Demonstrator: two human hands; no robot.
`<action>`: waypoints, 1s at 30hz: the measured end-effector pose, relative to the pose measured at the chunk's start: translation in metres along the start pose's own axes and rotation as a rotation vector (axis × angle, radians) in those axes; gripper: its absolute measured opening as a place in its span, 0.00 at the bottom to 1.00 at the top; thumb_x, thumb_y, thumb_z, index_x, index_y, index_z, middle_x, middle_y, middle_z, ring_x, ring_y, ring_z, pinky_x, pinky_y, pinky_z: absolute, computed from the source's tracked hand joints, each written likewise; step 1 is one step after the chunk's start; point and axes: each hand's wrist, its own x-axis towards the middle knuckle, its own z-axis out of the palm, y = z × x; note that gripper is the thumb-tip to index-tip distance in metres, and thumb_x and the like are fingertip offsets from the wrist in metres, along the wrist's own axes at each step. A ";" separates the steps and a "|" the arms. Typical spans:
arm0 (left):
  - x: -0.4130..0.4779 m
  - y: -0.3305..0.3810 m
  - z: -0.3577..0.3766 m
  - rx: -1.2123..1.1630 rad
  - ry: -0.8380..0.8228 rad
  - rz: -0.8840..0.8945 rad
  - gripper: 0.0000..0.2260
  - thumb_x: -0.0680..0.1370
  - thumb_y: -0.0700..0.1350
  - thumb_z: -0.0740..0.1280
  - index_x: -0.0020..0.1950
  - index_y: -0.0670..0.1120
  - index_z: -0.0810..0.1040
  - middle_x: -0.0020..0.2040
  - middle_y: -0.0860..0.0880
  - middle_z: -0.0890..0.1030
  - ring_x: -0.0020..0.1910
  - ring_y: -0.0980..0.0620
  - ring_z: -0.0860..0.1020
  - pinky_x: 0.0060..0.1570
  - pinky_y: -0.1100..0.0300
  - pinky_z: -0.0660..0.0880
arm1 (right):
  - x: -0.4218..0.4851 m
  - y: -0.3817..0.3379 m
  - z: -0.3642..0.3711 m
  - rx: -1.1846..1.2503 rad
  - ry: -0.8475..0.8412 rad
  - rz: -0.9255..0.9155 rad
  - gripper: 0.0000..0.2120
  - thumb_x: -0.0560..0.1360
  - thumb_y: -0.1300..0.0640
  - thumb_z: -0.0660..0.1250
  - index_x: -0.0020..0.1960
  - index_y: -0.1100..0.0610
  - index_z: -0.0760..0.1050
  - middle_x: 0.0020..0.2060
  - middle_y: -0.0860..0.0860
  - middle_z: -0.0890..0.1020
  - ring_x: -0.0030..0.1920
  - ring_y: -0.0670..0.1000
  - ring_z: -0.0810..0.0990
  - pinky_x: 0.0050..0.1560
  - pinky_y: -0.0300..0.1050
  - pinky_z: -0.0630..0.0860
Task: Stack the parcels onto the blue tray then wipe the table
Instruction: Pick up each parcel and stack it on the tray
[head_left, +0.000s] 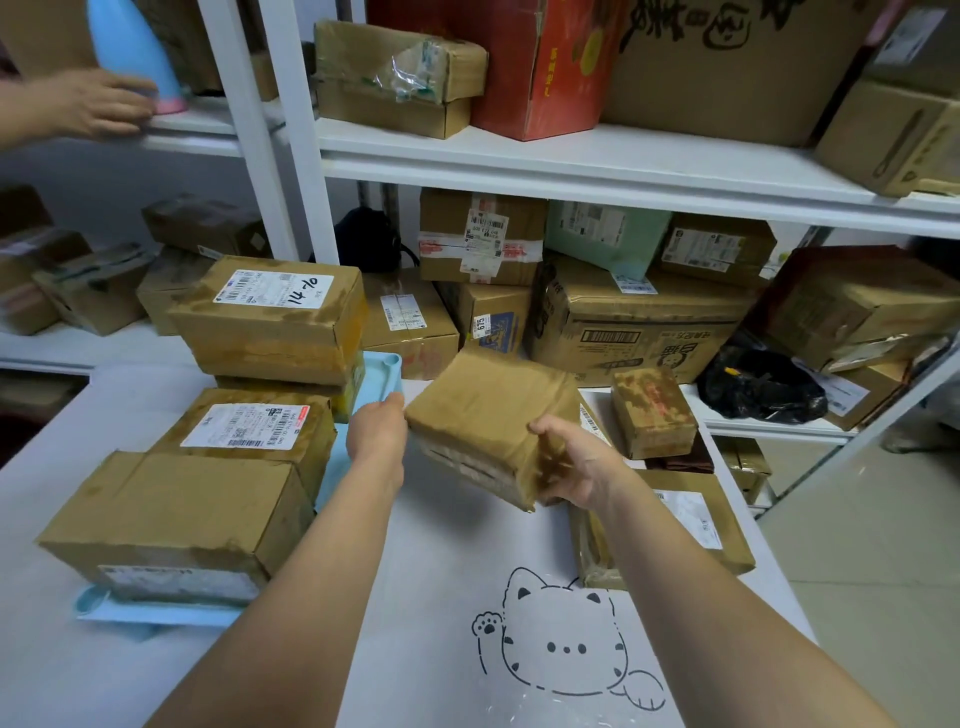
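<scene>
White table (426, 571) with a cat drawing; shelving crammed with cartons behind. Parcel (488, 415) is in the air over mid-table, tilted, just right of the blue tray (385, 370). Left hand (376, 428) clamps its left edge, fingers mostly hidden behind the box. Right hand (576, 467) curls round the near right corner, thumb on top. Parcel is squat brown cardboard, scuffed, with wrinkled glossy tape over the top and the near corner crushed. Tray carries a labelled box (249, 431) and a plain box (171, 514) in front, with a two-high pile topped by the box marked 14-70 (270, 317) at the back. Judgement: level the parcel first, set it flat across the low front boxes rather than on the tall pile, and let go only once it sits square. A small box (652, 410) and a flat box (675, 519) wait near the table's right edge.
</scene>
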 end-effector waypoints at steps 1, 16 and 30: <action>-0.001 0.001 0.001 0.024 0.015 0.040 0.07 0.79 0.48 0.60 0.50 0.45 0.71 0.49 0.45 0.74 0.49 0.44 0.72 0.53 0.51 0.71 | 0.002 0.001 0.002 -0.028 0.038 -0.036 0.05 0.70 0.62 0.70 0.42 0.59 0.74 0.31 0.52 0.73 0.30 0.50 0.72 0.24 0.37 0.70; -0.043 -0.005 0.020 0.052 -0.493 -0.016 0.24 0.80 0.60 0.52 0.74 0.52 0.62 0.69 0.45 0.70 0.57 0.41 0.77 0.53 0.44 0.77 | 0.007 0.009 0.014 -0.731 0.234 -0.637 0.47 0.57 0.59 0.82 0.69 0.59 0.61 0.61 0.53 0.66 0.61 0.50 0.67 0.62 0.46 0.70; -0.031 -0.029 0.007 0.055 -0.439 -0.059 0.19 0.77 0.56 0.65 0.60 0.45 0.71 0.62 0.46 0.75 0.59 0.49 0.72 0.59 0.43 0.71 | 0.009 0.017 -0.007 -0.163 -0.023 -0.365 0.06 0.76 0.59 0.63 0.45 0.50 0.78 0.38 0.48 0.80 0.40 0.49 0.76 0.48 0.47 0.71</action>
